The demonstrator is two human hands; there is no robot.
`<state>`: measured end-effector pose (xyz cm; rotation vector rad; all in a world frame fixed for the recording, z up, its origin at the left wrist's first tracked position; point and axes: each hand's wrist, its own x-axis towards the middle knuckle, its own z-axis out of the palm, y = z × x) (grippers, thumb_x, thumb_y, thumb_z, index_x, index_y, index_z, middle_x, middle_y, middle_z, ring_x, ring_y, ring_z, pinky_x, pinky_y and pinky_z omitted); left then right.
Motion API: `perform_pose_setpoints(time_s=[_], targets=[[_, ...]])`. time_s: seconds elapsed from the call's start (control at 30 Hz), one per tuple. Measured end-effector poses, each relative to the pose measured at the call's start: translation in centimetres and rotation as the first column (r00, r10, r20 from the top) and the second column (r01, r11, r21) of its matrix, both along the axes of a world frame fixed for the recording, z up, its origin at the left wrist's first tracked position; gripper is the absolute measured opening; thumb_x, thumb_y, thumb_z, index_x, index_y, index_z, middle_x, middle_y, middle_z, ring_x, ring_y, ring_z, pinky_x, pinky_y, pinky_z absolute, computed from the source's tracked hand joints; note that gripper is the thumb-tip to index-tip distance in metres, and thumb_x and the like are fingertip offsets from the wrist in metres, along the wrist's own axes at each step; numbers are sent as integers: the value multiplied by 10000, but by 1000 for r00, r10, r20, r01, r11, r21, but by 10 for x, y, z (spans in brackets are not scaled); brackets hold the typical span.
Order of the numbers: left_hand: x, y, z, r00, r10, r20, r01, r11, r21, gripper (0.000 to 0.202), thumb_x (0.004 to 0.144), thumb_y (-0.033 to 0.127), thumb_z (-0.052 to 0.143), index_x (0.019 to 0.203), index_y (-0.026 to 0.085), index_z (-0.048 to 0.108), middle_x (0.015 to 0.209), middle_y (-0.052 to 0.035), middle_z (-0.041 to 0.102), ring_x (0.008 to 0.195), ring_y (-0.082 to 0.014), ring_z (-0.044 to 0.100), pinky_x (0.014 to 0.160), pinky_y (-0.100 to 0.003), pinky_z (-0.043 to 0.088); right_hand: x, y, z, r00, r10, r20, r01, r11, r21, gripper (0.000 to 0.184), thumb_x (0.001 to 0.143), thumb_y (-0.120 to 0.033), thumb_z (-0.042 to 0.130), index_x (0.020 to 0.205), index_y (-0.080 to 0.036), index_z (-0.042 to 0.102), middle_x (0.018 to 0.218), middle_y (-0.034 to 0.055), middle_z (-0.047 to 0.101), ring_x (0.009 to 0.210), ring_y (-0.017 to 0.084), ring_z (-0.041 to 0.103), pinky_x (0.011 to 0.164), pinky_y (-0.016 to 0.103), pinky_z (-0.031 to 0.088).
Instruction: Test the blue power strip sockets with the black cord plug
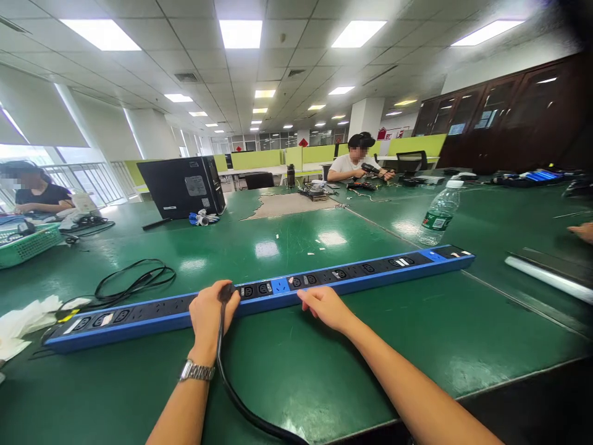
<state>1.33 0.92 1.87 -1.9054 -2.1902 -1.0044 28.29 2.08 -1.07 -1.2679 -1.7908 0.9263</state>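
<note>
Across the glossy dark-green tabletop (287, 377) lies a long, narrow blue-and-black power strip (269, 303), set at a slant, L end nearer the camera. Sides blue, top mostly black w/ a row of sockets & a few small pale labels. L hand (209, 313), silver metal-link watch (197, 371) on the wrist, is wrapped round a chunky black plug (227, 292) w/ a thick black cable (234, 397), held at the strip's top. R hand (327, 307) is loosely curled, thumb to index, at the strip's near edge; can't tell if it touches or has hold of anything.

Plug's prongs are hidden, so can't tell if it's seated; L hand also covers some sockets. Label print too small to read. Thick cable runs off the bottom edge. Another person's hand (582, 232) is cut off at the R edge.

Counts: 1 strip, 2 blue socket sections (280, 285) on top, 1 plug, 1 clear plastic bottle w/ green label (438, 220) behind the strip's R part, 1 black computer case (178, 185), 1 light-green plastic basket (32, 245) cut off far L. Also 1 person in a white top (343, 165), 1 in a dark top (49, 196).
</note>
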Motion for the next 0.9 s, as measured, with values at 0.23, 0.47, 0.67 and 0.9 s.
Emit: perform_pose_setpoints(time_s=[0.23, 0.47, 0.67, 0.9], targets=[[3, 0, -1, 1000, -6, 7, 6, 1000, 24, 301, 780, 351, 532, 1026, 242, 667, 908, -67, 717, 920, -269, 653, 874, -397, 455, 0, 1, -1, 1000, 1, 12, -1, 1000, 9, 524, 864, -584, 450, 557, -179, 583, 448, -31, 464, 477, 115, 441, 556, 255, 344], [4, 0, -4, 950, -93, 299, 39, 982, 182, 288, 774, 356, 565, 1024, 239, 645, 881, -20, 714, 811, -202, 665, 784, -307, 492, 1, 0, 0, 1000, 8, -1, -8, 1000, -5, 509, 861, -573, 461, 568, -176, 586, 450, -35, 464, 474, 109, 427, 551, 251, 341], [33, -4, 0, 918, -259, 299, 171, 941, 291, 340, 834, 405, 572, 1108, 206, 599, 930, -36, 716, 802, -186, 674, 769, -291, 513, -2, 2, -1, 1000, 7, 9, -7, 1000, -9, 512, 863, -571, 466, 565, -174, 592, 454, -33, 469, 476, 112, 426, 541, 252, 331], [75, 7, -11, 896, -420, 142, 384, 895, 226, 282, 893, 338, 545, 1125, 189, 607, 1004, -71, 721, 886, -199, 668, 832, -326, 503, -2, 3, -1, 1000, 3, 20, -3, 1000, 9, 538, 859, -603, 459, 560, -174, 587, 443, -31, 470, 461, 113, 426, 515, 251, 318]])
